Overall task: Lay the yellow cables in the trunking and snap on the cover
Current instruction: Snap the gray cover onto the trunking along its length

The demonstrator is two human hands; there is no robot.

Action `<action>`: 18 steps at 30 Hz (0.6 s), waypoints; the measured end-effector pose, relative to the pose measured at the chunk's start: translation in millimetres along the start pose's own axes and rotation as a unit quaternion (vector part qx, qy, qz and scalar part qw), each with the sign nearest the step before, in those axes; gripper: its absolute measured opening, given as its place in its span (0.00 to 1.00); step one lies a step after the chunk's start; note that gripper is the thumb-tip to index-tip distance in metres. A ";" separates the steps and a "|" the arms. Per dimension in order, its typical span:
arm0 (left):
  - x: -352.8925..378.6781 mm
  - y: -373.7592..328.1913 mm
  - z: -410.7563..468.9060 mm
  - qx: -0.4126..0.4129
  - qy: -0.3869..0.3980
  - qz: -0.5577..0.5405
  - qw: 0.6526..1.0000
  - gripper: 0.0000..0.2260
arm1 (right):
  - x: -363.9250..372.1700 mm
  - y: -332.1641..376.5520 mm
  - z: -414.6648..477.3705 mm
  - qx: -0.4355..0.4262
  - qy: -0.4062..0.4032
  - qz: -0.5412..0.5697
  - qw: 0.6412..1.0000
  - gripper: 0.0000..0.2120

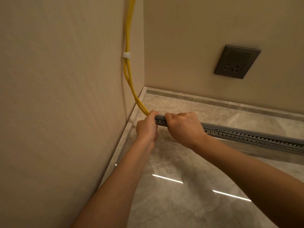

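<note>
Yellow cables [128, 69] hang down the left wall, bound by a white tie [126, 55], and curve into the left end of a grey slotted trunking [246, 137] lying on the marble surface. A grey cover [243, 130] sits along the trunking's top. My left hand [146, 127] grips the trunking's left end where the cables enter. My right hand [184, 127] is clamped over the cover and trunking just to the right. A little yellow shows through the slots near my right wrist.
The trunking runs to the right across a glossy marble surface [181, 186] in a wall corner. A dark wall socket [236, 62] sits on the back wall, above a low stone upstand [213, 101].
</note>
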State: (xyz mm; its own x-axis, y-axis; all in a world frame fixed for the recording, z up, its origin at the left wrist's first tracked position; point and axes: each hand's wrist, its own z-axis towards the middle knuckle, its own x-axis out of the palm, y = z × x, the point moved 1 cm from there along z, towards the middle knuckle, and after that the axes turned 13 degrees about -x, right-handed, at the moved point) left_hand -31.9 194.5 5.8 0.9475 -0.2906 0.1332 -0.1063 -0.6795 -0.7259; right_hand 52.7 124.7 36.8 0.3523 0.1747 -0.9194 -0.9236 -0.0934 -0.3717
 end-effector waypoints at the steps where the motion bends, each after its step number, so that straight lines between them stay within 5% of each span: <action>1: -0.3 0.8 0.5 -0.002 -0.001 0.002 1.000 0.12 | 0.5 0.0 0.4 -0.003 0.011 0.001 1.000 0.03; 13: -2.7 2.8 -1.9 0.016 -0.001 0.016 1.000 0.12 | -7.8 0.4 0.9 -0.009 0.029 0.027 0.999 0.06; 16: -6.8 6.4 -4.9 0.045 0.006 0.034 0.998 0.13 | -18.0 -18.1 15.1 0.049 0.024 0.163 0.985 0.20; 18: -8.5 7.6 -6.7 0.075 0.034 0.024 0.996 0.14 | -19.6 -36.6 25.9 0.119 0.064 0.305 0.943 0.25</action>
State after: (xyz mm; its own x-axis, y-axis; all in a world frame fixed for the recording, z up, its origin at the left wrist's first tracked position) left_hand -42.8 187.3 3.7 0.9191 -0.3689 0.1380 -0.1000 -0.5575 -0.8241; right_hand 75.6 150.1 71.8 -0.2540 0.0387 -0.9664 -0.9627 0.0863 0.2565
